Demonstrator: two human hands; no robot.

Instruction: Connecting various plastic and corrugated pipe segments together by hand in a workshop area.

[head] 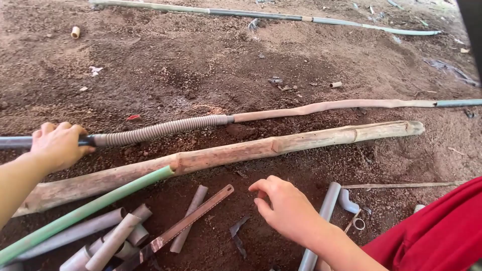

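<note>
Your left hand (57, 144) grips the dark pipe (12, 142) at the left edge of the view. Its fingers (47, 128) curl over the top of the pipe, closed around it, just where the pipe meets the grey corrugated hose (160, 129). The hose runs right from your fingers, lying on the soil (201, 65), and joins a flat tan hose (331, 106) that continues to the right edge.

Your right hand (286, 211) hovers low over the soil at lower centre. Its fingers (261, 188) are loosely bent and slightly apart, and hold nothing. The hacksaw blade (181, 226) lies just left of these fingers, aligned diagonally, its upper end near them but apart. A grey pipe (326, 206) lies just right of the hand, partly covered by your wrist. A short grey pipe piece (190, 216) lies beside the blade.

A long bamboo pole (251, 150) lies between the two hands, parallel to the hoses and close beside them. A green pipe (85, 211) slants from the pole down to the lower left corner. Several cut grey pipe pieces (115, 236) lie bundled below it. A white elbow fitting (347, 201) and a small ring (358, 223) lie right of the grey pipe. A red garment (437, 231) fills the lower right corner. A long thin pipe (261, 14) crosses the far soil.
</note>
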